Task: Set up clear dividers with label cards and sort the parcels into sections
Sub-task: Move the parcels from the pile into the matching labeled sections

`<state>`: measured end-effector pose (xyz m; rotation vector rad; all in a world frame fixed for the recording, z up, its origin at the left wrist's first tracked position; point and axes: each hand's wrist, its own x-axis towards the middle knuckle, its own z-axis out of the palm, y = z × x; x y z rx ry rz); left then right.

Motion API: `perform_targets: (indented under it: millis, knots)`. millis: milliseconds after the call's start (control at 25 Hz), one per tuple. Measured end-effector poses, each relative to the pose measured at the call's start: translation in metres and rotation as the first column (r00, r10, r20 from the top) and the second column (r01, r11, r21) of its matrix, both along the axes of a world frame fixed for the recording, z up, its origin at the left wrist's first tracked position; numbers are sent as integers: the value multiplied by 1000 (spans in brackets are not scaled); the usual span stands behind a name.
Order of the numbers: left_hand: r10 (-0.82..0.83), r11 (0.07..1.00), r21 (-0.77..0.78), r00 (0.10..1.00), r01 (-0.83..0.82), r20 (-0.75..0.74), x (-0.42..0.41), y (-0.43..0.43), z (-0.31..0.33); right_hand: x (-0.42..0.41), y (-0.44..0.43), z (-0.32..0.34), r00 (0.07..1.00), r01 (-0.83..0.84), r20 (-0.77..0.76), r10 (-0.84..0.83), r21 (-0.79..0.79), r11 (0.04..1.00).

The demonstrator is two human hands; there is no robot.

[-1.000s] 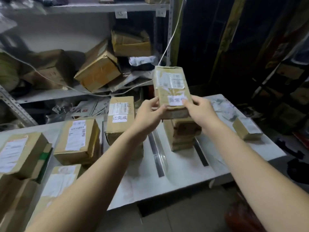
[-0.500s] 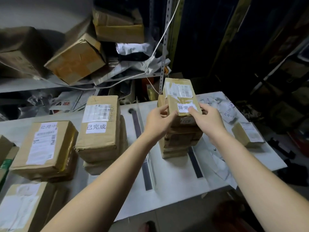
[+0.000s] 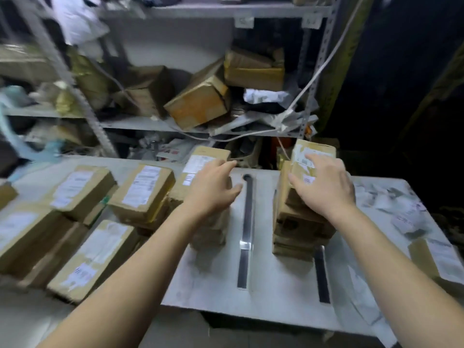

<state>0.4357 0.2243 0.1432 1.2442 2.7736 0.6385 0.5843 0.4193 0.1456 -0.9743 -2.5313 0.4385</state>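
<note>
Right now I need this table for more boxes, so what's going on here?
A person is sorting parcels into sections on the white table. The right hand lies open on the top parcel of the right stack, the left hand hovers open over the middle stack. A clear divider stands between the stacks.
</note>
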Motion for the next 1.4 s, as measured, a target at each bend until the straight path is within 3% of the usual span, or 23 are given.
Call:
perform_targets:
  millis: [200,600,920,1120,1400]
  knots:
    - [244,928,-229,944,-293,-220,-18,-129,22,-65,-82,13,933,-356,62,356,-12,935]
    - [595,751,-222,783,-622,-182,-53,-402,10,-191,-341,10,715,-696,98,693,-2,718]
    - [597,746,-218,777,-629,-198,-153,-599,-1,-300,-557,7,652,-753,155,742,11,658]
    - [603,752,-208,780,-626,-170,-245,-668,-17,-387,-622,-7,664,-734,184,724,-20,678]
    - [622,713,-335,776,-616,-105,-401,-727,-60,-553,-677,-62,658,-709,188,729,-169,684]
